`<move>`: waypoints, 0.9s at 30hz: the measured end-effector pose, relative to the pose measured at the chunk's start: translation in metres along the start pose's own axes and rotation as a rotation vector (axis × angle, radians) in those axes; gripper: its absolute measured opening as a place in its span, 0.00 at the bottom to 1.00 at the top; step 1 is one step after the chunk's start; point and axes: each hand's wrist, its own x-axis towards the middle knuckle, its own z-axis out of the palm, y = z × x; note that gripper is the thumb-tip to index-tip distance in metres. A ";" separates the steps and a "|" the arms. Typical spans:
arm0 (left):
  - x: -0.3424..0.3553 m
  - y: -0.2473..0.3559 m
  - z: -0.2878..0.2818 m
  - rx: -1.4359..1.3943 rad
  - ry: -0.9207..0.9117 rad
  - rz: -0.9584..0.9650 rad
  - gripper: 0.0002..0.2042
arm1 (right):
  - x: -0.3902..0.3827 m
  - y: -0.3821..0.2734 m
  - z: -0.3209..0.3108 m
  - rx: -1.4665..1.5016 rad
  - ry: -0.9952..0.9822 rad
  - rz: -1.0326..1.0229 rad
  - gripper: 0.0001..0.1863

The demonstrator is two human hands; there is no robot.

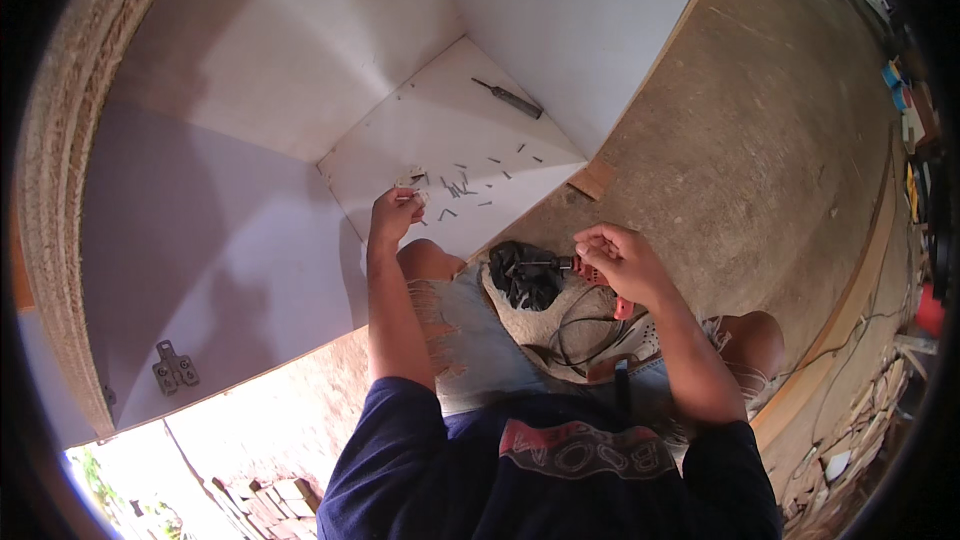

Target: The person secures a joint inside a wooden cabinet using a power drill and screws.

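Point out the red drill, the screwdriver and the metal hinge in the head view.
Red drill [594,275]: head view, on its red housing.
Screwdriver [518,102]: head view, on its dark handle.
Metal hinge [176,371]: head view, on the middle of its plate.

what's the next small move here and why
Probably pick up one screw with the left hand: loose ones lie scattered on the white panel close to it, while the right hand is farther off, by the red drill. Whether the left already holds something is hard to tell.
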 end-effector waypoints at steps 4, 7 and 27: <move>0.037 -0.041 -0.024 0.199 -0.024 -0.079 0.10 | -0.003 -0.002 0.002 0.017 0.007 -0.063 0.15; 0.049 -0.058 -0.031 0.449 0.056 -0.024 0.10 | -0.002 0.003 0.006 0.032 -0.004 -0.065 0.16; -0.146 0.122 0.071 -0.296 -0.418 0.308 0.09 | -0.017 -0.014 0.006 -0.031 0.035 -0.196 0.19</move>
